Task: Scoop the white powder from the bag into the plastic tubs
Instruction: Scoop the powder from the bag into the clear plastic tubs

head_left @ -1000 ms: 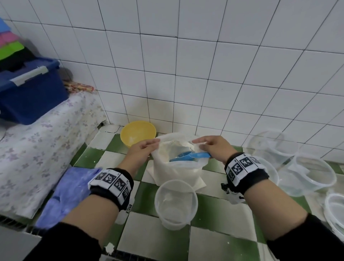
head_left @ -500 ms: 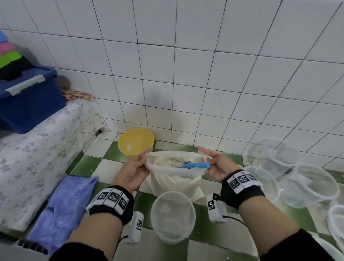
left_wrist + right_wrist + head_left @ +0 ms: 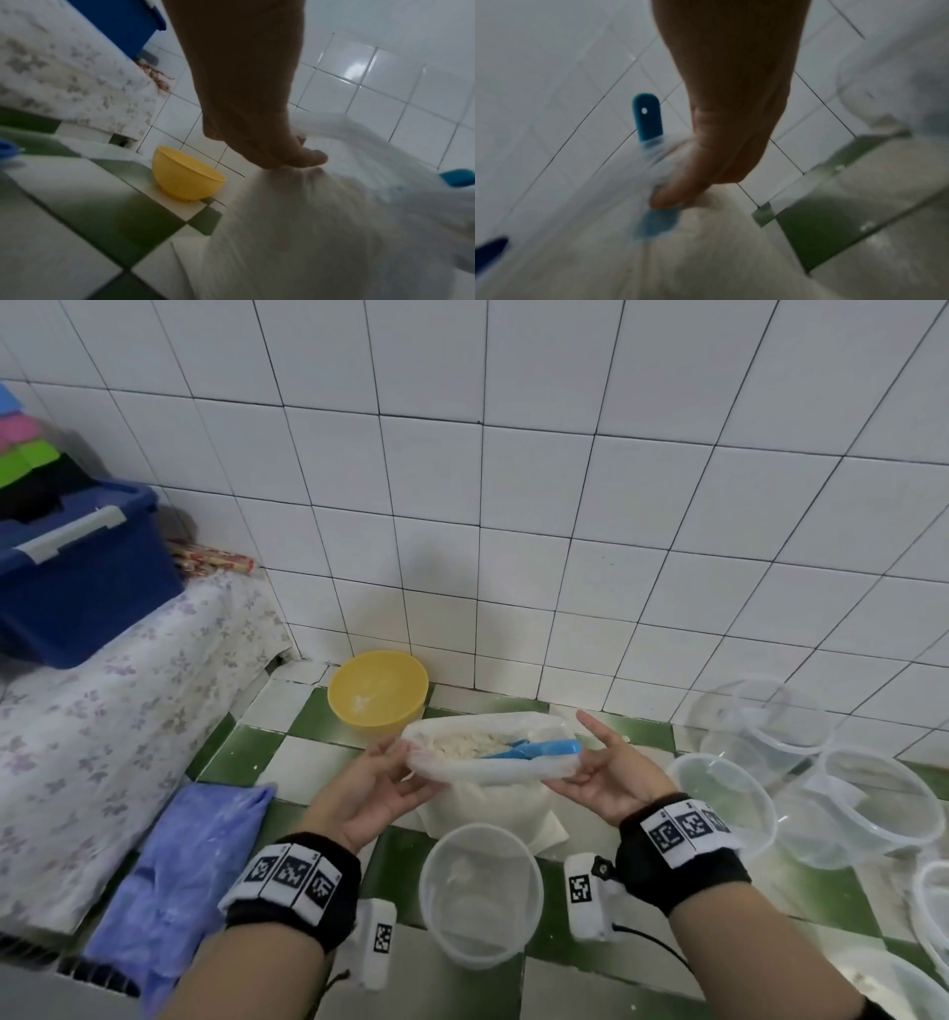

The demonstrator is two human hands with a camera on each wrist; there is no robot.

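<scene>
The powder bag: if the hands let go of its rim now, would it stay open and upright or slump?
Likely slump: the bag is thin, soft plastic, its mouth stretched open only between the left hand and right hand. The powder-filled base on the floor probably keeps it upright. The blue scoop leaning on the rim might tip it rightward.

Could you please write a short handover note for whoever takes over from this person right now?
Left hand and right hand each pinch one side of the bag rim, holding its mouth open. Blue scoop lies inside on the white powder, handle toward the right hand. Nearest tub stands just in front with only traces; other tubs wait to the right. Nothing scooped this round; all filling remains.
</scene>
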